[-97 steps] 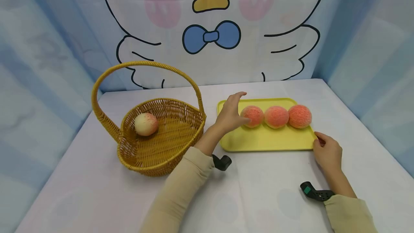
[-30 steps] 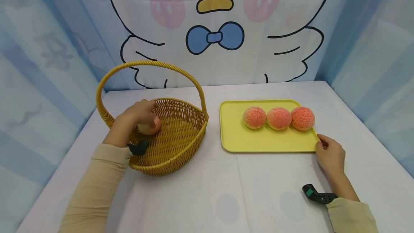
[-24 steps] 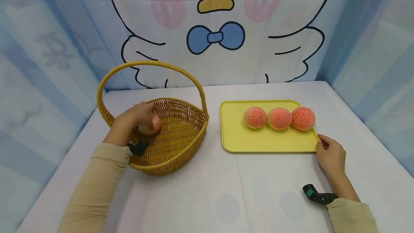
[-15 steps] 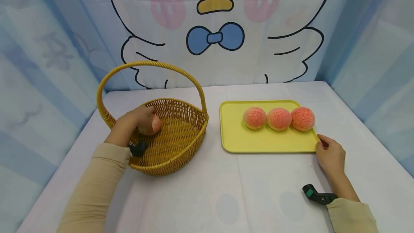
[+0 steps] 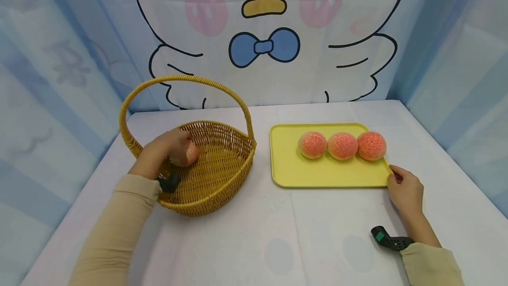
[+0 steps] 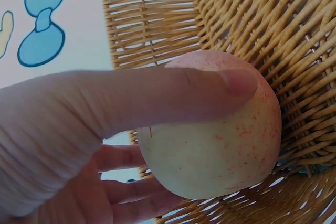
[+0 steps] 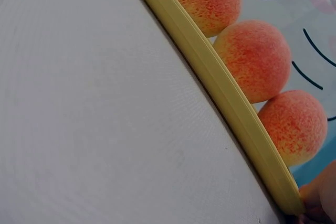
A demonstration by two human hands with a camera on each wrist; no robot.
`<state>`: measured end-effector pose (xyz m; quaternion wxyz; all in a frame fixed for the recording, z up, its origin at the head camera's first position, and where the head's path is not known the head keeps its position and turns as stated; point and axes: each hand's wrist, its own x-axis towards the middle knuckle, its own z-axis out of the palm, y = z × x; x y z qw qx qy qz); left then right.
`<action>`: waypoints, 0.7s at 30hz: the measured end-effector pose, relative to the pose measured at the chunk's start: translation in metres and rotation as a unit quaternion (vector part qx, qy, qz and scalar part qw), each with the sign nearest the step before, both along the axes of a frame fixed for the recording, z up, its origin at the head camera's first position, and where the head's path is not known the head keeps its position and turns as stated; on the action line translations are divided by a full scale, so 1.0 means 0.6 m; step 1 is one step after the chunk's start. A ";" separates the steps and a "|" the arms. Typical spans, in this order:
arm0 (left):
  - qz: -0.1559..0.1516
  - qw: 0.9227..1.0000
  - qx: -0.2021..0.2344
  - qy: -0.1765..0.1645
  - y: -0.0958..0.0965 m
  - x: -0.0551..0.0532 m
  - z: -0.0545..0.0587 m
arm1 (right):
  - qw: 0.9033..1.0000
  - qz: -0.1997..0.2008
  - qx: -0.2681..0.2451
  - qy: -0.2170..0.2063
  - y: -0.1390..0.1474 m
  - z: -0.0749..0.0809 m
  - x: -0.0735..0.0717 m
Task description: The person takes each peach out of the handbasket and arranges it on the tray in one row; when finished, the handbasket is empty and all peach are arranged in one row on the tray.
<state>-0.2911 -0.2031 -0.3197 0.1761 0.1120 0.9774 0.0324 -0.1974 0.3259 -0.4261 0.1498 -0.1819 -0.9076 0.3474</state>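
Observation:
Inside the wicker basket [image 5: 214, 180], my left hand [image 5: 166, 147] grips a pale peach [image 5: 192, 153] with a red blush. The left wrist view shows the thumb [image 6: 210, 93] lying across that peach [image 6: 226, 156], with other fingers around its far side, partly hidden. My right hand [image 5: 406, 189] pinches the right edge of a yellow tray [image 5: 329, 175] near its front corner. Three redder peaches, left [image 5: 312, 144], middle [image 5: 343, 146] and right [image 5: 371, 145], sit in a row on the tray. Only a bit of the right hand [image 7: 321, 192] appears in the right wrist view.
The basket's tall handle [image 5: 184, 77] arches above the left hand. A white cloth covers the table [image 5: 293, 242], with a cartoon backdrop [image 5: 262, 83] behind it and blue curtains at both sides. Table space separates basket from tray.
My left hand has gone from beside the tray's left peach into the basket and its fingers have curled round the pale peach. The right hand stays at the tray's edge.

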 end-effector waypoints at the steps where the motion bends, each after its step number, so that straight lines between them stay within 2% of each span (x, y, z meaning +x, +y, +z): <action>1: -0.001 1.000 0.002 0.005 -0.001 0.000 -0.001 | 1.000 -0.001 -0.001 -0.001 0.000 0.000 0.000; 4: -0.017 1.000 0.016 0.019 0.000 0.003 0.000 | 1.000 0.000 -0.004 -0.002 -0.001 0.000 0.001; 9: -0.062 0.994 0.076 0.050 0.006 0.010 0.006 | 1.000 -0.002 -0.005 -0.006 0.000 0.001 0.002; 15: -0.080 0.983 0.146 0.078 0.016 0.029 0.021 | 1.000 -0.001 -0.004 -0.006 -0.001 0.002 0.002; 21: -0.088 0.974 0.182 0.098 0.027 0.050 0.036 | 1.000 -0.001 -0.005 -0.009 -0.001 0.003 0.001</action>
